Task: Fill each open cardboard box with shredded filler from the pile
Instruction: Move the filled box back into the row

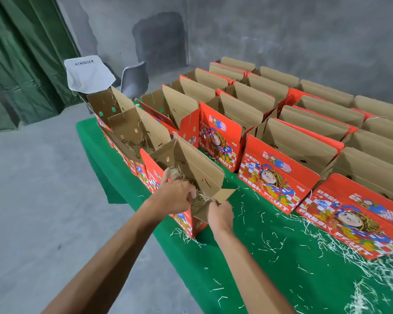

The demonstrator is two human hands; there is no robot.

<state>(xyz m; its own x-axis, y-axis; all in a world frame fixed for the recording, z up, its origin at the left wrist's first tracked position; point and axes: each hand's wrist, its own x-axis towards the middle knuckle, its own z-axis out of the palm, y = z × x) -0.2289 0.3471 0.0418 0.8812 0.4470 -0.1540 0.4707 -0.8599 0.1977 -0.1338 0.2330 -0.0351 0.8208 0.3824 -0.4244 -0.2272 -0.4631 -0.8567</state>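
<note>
Rows of open red printed cardboard boxes (275,175) with brown flaps stand on a green cloth-covered table (247,241). At centre frame, the nearest open box (186,168) holds pale shredded filler (197,198); the left hand (173,193) reaches inside, fingers curled into the filler, while the right hand (220,214) pinches its brown end flap (222,194). Behind it, a second box (134,137) also contains shreds. Loose filler pile (377,277) lies at lower right.

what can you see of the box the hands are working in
The nearest red printed cardboard box stands upright at the green table's left edge, brown inside, flaps open and raised. Pale shredded filler lies inside. The left hand reaches into it, touching the filler; the right hand pinches its near flap.
</note>
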